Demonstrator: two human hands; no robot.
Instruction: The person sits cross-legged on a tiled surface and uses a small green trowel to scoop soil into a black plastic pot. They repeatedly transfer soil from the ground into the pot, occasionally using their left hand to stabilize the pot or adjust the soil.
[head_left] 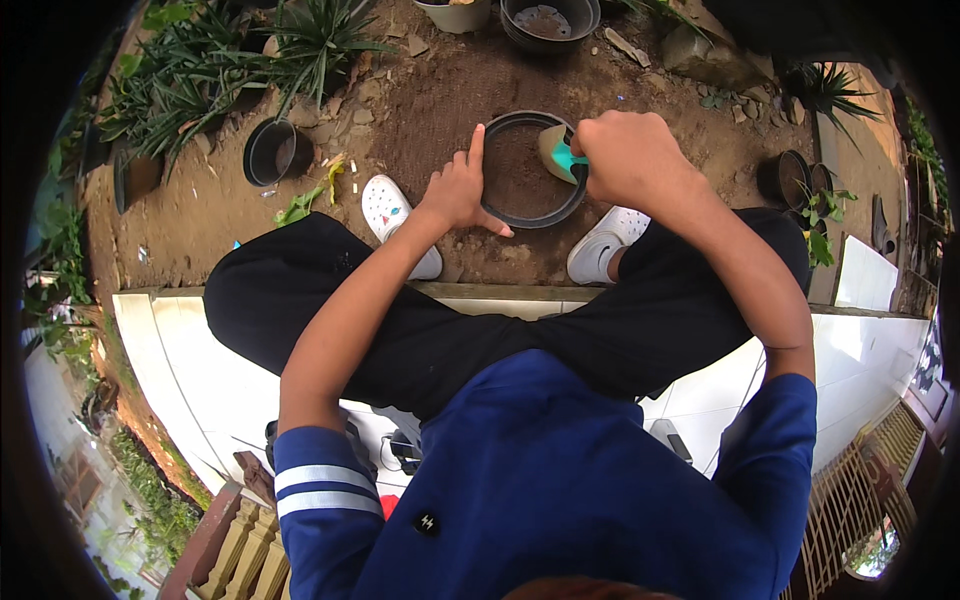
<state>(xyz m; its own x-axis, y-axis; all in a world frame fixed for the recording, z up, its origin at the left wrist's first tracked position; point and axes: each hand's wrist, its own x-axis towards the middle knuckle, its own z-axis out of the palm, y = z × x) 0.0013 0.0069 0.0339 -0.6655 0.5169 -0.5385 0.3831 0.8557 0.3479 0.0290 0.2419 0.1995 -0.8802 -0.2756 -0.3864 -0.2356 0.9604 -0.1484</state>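
Right hand (625, 155) fingers clench a teal trowel (560, 152) over the pot (500, 210); left hand (458, 190) spread on its rim

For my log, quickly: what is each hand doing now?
Left hand: open, fingers on the black pot rim.
Right hand: closed, holding a teal trowel.

Bright daylight falls on a patch of bare brown soil (440, 100) strewn with small stones. Spiky green plants (300, 40) crowd its far left corner, beside an empty black plastic pot (268, 152). A white tiled ledge (200, 350) borders the soil. At the lower right stands a brown slatted railing (850, 500).
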